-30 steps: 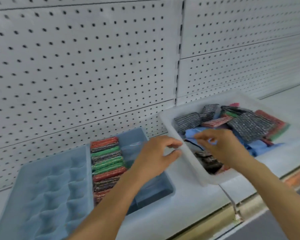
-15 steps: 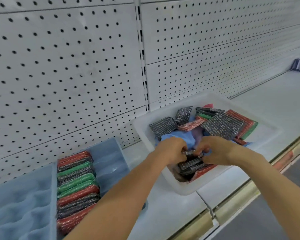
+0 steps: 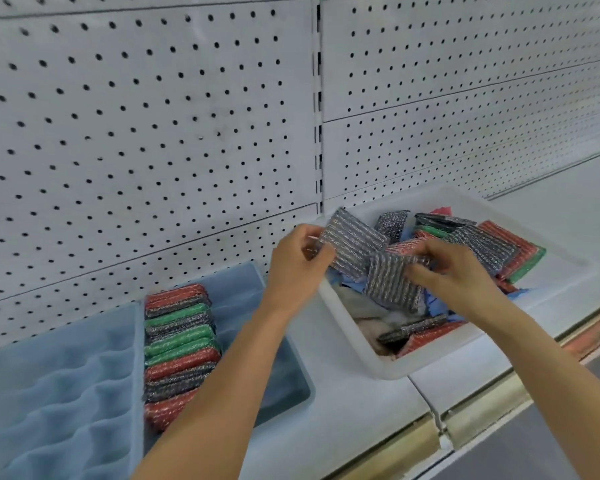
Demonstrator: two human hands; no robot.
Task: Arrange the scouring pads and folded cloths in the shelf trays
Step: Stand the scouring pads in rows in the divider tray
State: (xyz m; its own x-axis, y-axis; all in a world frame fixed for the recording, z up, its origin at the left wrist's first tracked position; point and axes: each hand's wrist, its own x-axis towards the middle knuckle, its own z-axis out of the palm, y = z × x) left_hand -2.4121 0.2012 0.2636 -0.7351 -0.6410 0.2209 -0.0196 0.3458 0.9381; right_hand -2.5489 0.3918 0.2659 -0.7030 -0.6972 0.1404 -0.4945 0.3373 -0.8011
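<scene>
Both hands now raised out of the white bin (image 3: 357, 337). Left hand (image 3: 297, 268) pinches a flat silver mesh scouring pad (image 3: 352, 247) by its edge; right hand (image 3: 454, 271) grips a second pad (image 3: 390, 282). Both over the bin's rear-left corner. Blue tray (image 3: 291, 372), right of its standing pad row (image 3: 179, 348), has open room.

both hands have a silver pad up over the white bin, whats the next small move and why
Probably carry the left hand's silver pad across to the blue tray and stand it in the row of pads; the bare compartment lies beside that row.
</scene>
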